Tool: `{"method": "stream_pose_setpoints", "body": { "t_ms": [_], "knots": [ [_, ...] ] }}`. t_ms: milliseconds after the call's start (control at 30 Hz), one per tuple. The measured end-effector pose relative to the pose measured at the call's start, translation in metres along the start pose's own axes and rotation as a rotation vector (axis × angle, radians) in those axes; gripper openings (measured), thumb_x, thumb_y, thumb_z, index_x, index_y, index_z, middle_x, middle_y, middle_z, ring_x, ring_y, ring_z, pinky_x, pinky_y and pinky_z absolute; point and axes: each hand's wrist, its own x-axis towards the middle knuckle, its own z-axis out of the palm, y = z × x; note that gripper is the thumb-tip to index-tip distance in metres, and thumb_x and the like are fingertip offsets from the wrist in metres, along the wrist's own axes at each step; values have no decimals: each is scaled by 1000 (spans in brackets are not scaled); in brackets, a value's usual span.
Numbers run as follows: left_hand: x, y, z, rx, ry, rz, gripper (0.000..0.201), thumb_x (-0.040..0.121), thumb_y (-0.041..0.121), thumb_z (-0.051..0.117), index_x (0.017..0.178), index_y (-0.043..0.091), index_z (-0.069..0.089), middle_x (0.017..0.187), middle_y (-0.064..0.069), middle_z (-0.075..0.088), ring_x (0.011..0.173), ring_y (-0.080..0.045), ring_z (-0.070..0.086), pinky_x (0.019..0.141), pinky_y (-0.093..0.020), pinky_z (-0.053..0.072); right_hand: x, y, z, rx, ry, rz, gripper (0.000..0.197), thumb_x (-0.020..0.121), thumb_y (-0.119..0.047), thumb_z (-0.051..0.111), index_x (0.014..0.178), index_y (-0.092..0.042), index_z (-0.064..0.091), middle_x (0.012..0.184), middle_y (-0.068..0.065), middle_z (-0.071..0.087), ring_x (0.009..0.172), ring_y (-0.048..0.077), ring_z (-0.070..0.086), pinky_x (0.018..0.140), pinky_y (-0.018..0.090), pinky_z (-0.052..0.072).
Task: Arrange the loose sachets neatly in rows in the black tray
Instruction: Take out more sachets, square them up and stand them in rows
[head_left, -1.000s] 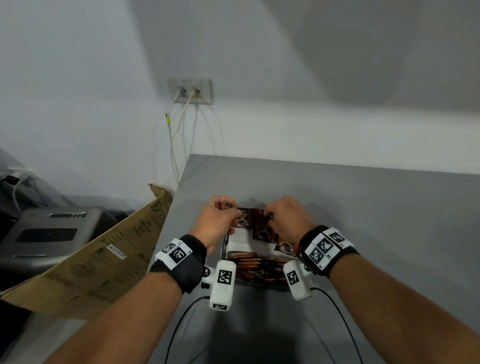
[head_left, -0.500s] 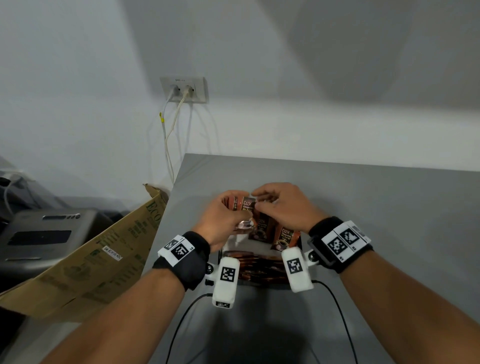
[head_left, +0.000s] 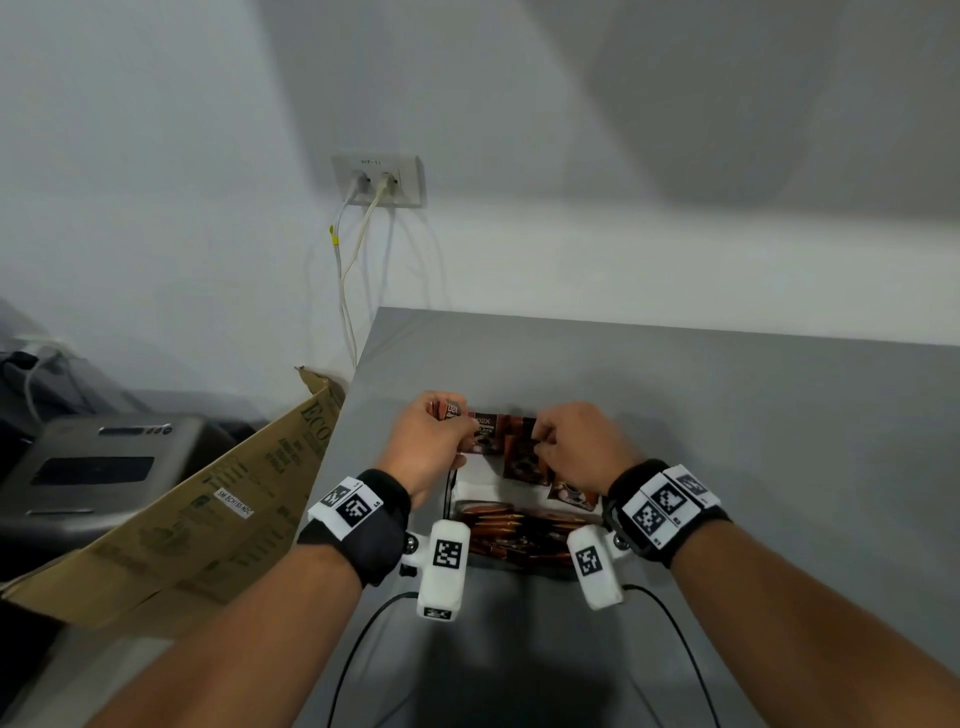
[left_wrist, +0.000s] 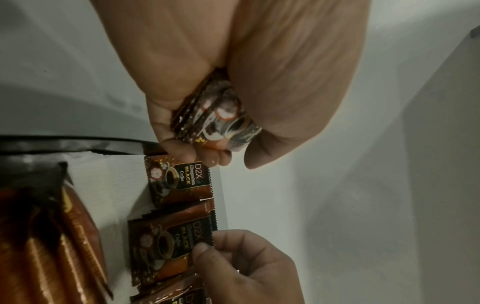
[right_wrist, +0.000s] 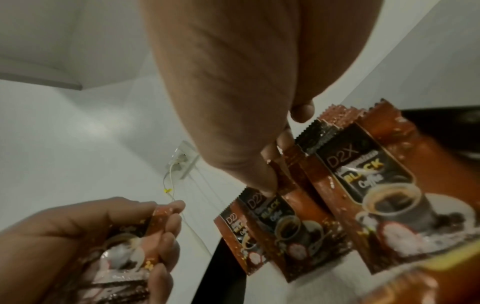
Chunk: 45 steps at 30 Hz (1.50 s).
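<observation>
Brown "D2X Black Coffee" sachets lie side by side along the far end of the black tray (head_left: 450, 486), which has a white liner. My left hand (head_left: 448, 422) hovers over the tray's far left corner and grips a small bundle of sachets (left_wrist: 217, 115). One sachet (left_wrist: 179, 181) lies flat just under it. My right hand (head_left: 540, 442) pinches the top edge of the sachet beside it (left_wrist: 168, 246) between thumb and fingertips (left_wrist: 205, 246). The right wrist view shows more overlapping sachets (right_wrist: 389, 195) to the right in that row.
Copper-coloured stick packs (head_left: 511, 530) fill the near part of the tray. The grey table (head_left: 727, 415) ends just left of the tray, where a cardboard sheet (head_left: 208, 519) leans. A wall socket with white cables (head_left: 379, 182) is behind.
Half a second ago my right hand met the left hand's bundle above the tray. It has since drawn away to the right and come down onto the row of sachets.
</observation>
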Motion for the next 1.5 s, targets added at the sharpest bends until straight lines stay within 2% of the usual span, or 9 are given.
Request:
{"method": "stream_pose_setpoints", "body": {
  "t_ms": [200,500,633,800,933,1100,1267,1367,1500],
  "knots": [
    [-3,0,0,-15,-33,-30,28,88,0,61,113,14,62,98,-14,67,74,-18,63,67,-34,53,-2,0,0,-83,73,-24,10,89,-17,69,92,-20,77,94,2,70,86,19,64,79,37,58],
    [-6,3,8,-17,-38,-22,34,88,-10,56,112,15,60,109,-14,67,88,-28,67,69,-36,59,-4,4,0,-165,93,-83,14,91,-22,69,104,-22,72,102,1,64,103,20,52,89,31,40],
    [-8,3,9,21,-106,31,48,81,-13,70,120,12,58,113,-16,67,98,-29,69,67,-31,58,-2,2,-14,28,132,-102,20,90,-29,69,108,-21,70,101,-4,62,99,13,52,88,29,45],
    [-13,11,22,68,-184,128,51,75,-16,75,118,5,59,99,-14,69,79,-15,71,66,-25,58,-7,-21,-43,364,24,-129,20,89,-25,71,109,-26,73,98,-13,70,84,-2,63,71,10,44],
    [-12,11,25,52,-211,126,50,73,-15,77,112,11,60,100,-15,70,84,-25,71,76,-42,61,-7,-22,-49,399,3,-144,12,85,-16,76,93,-24,76,87,-8,75,81,2,69,77,17,55],
    [-15,8,22,93,-203,128,50,72,-11,82,110,12,60,98,-15,70,78,-20,71,71,-37,62,-10,-21,-47,432,-48,-136,12,85,-13,76,84,-23,70,84,-5,73,77,6,67,74,22,55],
    [-8,4,16,88,-71,99,39,81,1,78,110,17,59,106,-15,67,76,-23,65,64,-39,56,-3,-12,-42,319,4,-75,18,86,-10,74,83,-26,68,77,-7,70,67,1,64,61,12,45],
    [-3,5,4,34,27,48,28,90,-2,62,109,18,59,99,-8,63,71,-19,59,65,-35,52,-3,-3,-29,184,-67,-35,17,90,-9,68,86,-26,66,77,-10,70,70,5,66,64,20,50],
    [-3,5,-1,14,11,10,30,91,-7,52,109,16,59,95,-10,62,66,-19,60,64,-37,51,-1,2,-10,62,-99,-8,18,92,-7,63,92,-24,67,87,-4,71,73,12,69,69,33,61]
  ]
}}
